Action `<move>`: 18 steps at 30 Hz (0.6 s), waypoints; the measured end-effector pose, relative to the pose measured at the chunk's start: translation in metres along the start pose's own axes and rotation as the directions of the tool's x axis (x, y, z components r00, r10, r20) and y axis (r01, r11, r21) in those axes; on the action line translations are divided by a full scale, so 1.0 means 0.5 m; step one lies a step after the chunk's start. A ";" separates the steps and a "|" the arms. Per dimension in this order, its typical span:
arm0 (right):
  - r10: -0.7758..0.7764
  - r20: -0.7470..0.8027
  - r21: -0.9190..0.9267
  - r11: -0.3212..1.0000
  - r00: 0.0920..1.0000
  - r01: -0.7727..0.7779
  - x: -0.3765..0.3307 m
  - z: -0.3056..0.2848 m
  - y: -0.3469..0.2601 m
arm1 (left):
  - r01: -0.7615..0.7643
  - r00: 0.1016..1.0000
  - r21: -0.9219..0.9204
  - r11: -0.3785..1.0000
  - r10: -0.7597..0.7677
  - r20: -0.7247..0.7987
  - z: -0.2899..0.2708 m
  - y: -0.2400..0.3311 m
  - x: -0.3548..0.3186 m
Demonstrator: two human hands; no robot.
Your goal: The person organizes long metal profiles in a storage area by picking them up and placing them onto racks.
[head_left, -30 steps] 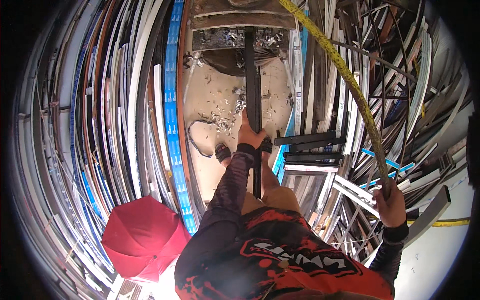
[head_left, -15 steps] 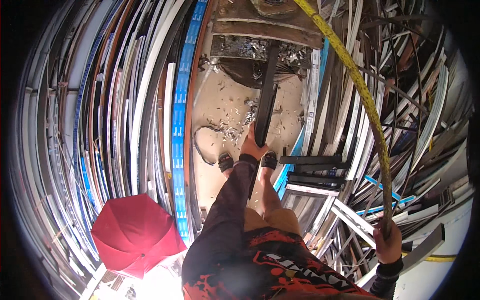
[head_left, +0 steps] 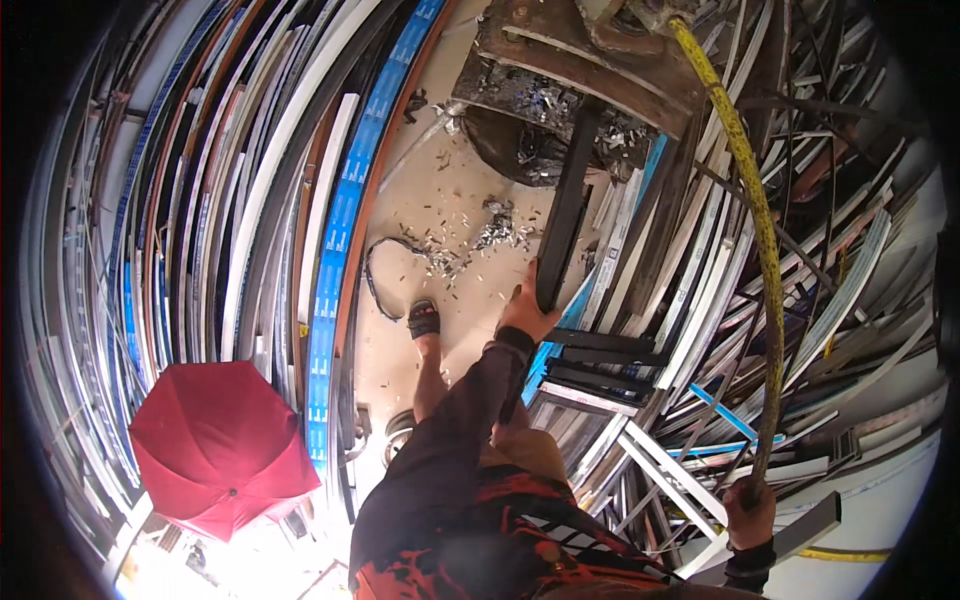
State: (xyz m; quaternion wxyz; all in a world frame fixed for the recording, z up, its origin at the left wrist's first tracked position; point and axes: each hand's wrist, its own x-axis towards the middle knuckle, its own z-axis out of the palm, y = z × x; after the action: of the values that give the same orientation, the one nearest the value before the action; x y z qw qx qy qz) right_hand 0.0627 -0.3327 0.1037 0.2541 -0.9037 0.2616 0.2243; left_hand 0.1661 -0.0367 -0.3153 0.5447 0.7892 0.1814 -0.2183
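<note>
My left hand is wrapped round a long dark metal profile near the middle of the view. The profile's far end lies under a worn brown metal machine, where its tip is hidden among scraps. Its near part runs back beneath my left forearm. Off to the lower right, my right hand grips the dark lower end of a long, curved yellow lever. That lever rises to the machine at the top, its yellow paint worn.
Long profiles stand packed along the left, beside a blue-wrapped strip. Loose lengths pile up on the right. Metal offcuts litter the floor near my sandalled foot. A red umbrella is open at lower left.
The view has shifted, and the machine now sits further right and lower in it. Both hands keep their grips on the profile and the lever. Only one sandalled foot shows plainly now, instead of two.
</note>
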 end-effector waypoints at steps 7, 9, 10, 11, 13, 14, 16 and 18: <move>0.074 0.041 0.086 0.993 0.996 -0.078 -0.004 0.005 0.002 | -0.144 0.987 -0.038 0.989 0.140 -0.084 -0.050 0.066 0.030; 0.011 0.047 0.027 1.000 0.999 -0.012 -0.002 0.002 0.008 | -0.140 0.987 -0.027 0.990 0.137 -0.078 -0.044 0.070 0.029; -0.024 0.042 0.004 1.000 0.999 0.023 0.002 0.000 0.015 | -0.136 0.989 -0.029 0.990 0.134 -0.067 -0.055 0.093 0.031; -0.025 0.064 0.018 1.000 0.998 0.024 -0.001 -0.001 0.012 | -0.120 0.992 -0.027 0.992 0.118 -0.049 -0.062 0.102 0.023; -0.034 0.112 0.054 0.998 0.993 0.028 0.003 -0.006 -0.005 | -0.106 0.994 -0.060 0.993 0.106 -0.011 -0.067 0.110 0.021; 0.018 0.157 0.097 0.995 0.987 -0.033 0.006 -0.013 -0.008 | -0.099 0.995 -0.072 0.992 0.100 0.005 -0.072 0.114 0.023; 0.118 0.254 0.173 0.971 0.960 -0.165 0.009 -0.029 -0.010 | -0.106 0.994 -0.087 0.991 0.107 0.005 -0.078 0.119 0.028; 0.120 0.319 0.276 0.937 0.940 -0.213 0.008 -0.020 0.016 | -0.135 0.991 -0.078 0.988 0.133 -0.024 -0.082 0.117 0.026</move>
State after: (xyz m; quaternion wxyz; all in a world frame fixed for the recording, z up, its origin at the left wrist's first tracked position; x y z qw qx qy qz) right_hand 0.0638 -0.3455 0.1064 0.4072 -0.7835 0.3286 0.3352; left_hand 0.2136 -0.0173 -0.2639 0.5874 0.7792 0.1415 -0.1665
